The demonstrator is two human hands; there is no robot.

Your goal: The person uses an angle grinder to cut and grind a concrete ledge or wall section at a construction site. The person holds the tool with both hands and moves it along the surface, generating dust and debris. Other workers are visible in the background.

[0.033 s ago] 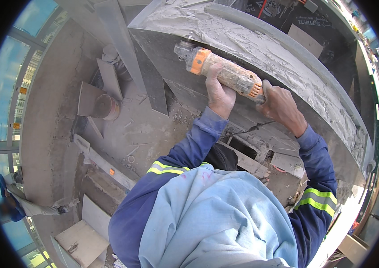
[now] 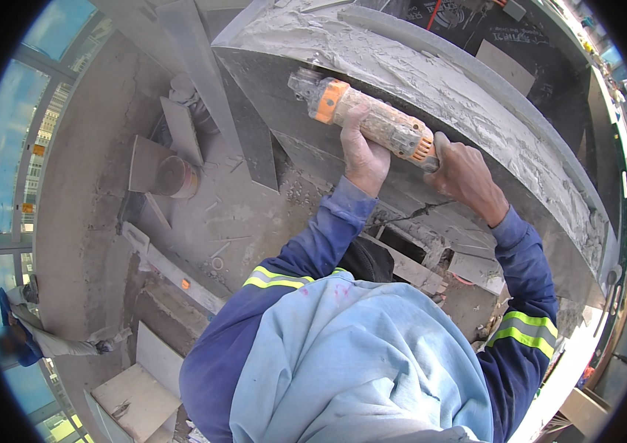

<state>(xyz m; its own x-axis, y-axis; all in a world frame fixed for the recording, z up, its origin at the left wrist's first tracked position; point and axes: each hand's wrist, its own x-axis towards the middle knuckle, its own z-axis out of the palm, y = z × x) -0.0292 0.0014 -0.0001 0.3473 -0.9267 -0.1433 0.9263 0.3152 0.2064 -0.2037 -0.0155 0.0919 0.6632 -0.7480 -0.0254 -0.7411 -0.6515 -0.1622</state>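
Observation:
An orange and grey angle grinder (image 2: 376,122), caked with pale dust, lies slantwise across my two hands. My left hand (image 2: 364,153) is wrapped round the middle of its body, thumb over the top. Around its rear end, by the orange vents, my right hand (image 2: 466,176) is closed. The grinder's head points up and left, against the edge of a grey slab (image 2: 254,77); its disc is blurred or hidden there. Rough grey mortar (image 2: 431,96) covers the top behind that edge.
Left of me a round bucket (image 2: 177,177) stands beside leaning board pieces (image 2: 182,129). Cut tile pieces (image 2: 136,399) lie at the lower left. Rubble and a broken opening (image 2: 402,244) show below the slab. Another person (image 2: 25,325) is at the far left, near the windows.

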